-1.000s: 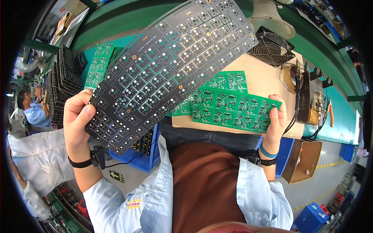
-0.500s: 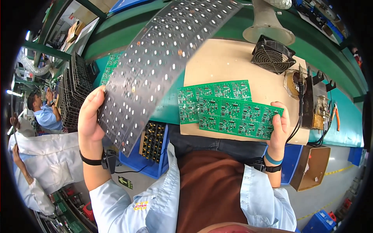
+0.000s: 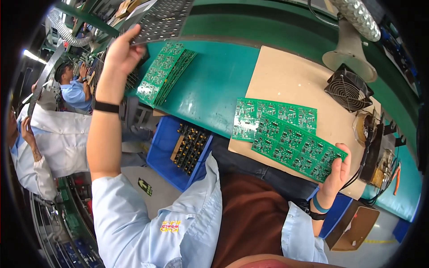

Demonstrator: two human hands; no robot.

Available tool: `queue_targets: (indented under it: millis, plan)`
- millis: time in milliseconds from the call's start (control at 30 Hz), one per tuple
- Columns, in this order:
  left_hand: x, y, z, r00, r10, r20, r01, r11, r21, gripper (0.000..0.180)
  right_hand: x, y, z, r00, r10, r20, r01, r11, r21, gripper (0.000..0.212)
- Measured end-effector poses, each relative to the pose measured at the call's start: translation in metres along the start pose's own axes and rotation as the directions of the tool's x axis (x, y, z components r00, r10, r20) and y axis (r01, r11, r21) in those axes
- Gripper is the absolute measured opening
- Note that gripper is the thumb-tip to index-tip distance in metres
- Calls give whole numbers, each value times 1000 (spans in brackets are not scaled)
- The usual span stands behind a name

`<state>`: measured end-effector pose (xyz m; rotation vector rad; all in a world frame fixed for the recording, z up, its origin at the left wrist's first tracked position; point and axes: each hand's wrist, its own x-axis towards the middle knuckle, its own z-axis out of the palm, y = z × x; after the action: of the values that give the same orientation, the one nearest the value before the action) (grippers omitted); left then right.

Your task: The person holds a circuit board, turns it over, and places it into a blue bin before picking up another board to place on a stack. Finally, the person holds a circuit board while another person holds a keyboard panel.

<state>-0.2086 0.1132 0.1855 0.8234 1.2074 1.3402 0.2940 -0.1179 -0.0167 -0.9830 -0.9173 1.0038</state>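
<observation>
My left hand (image 3: 123,53) is raised at the upper left, its fingers closed on the edge of a dark, perforated sheet (image 3: 164,20) that runs out of the top of the picture. My right hand (image 3: 336,172) grips the right end of a green circuit board panel (image 3: 299,147), thumb on top. That panel is tilted and overlaps a second green circuit board panel (image 3: 243,118) lying on the brown cardboard (image 3: 281,71). Below the dark sheet, a stack of green circuit board panels (image 3: 161,71) rests on the teal mat (image 3: 205,85).
A blue bin (image 3: 163,134) with dark, yellow-dotted parts stands at the table's front edge. At right are a black fan (image 3: 350,91), a metal funnel duct (image 3: 351,53), a soldering station (image 3: 380,156) and orange-handled pliers (image 3: 397,178). Other people (image 3: 73,91) work at left.
My left hand has carried the dark sheet up and away to the far left, uncovering the stack of panels. My right hand still holds its panel, now more tilted. The view has shifted.
</observation>
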Motion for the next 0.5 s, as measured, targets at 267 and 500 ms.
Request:
queue_targets:
  millis: [267, 500]
  plan:
    - [72, 28, -102, 899, 367, -238, -89, 686, 722, 15, 0, 3, -2, 1000, 9, 7, -9, 999, 45, 42]
    - [75, 10, -125, 847, 520, -106, 182, -97, 979, 29, -1, 2, -5, 1000, 8, -4, -8, 999, 45, 43]
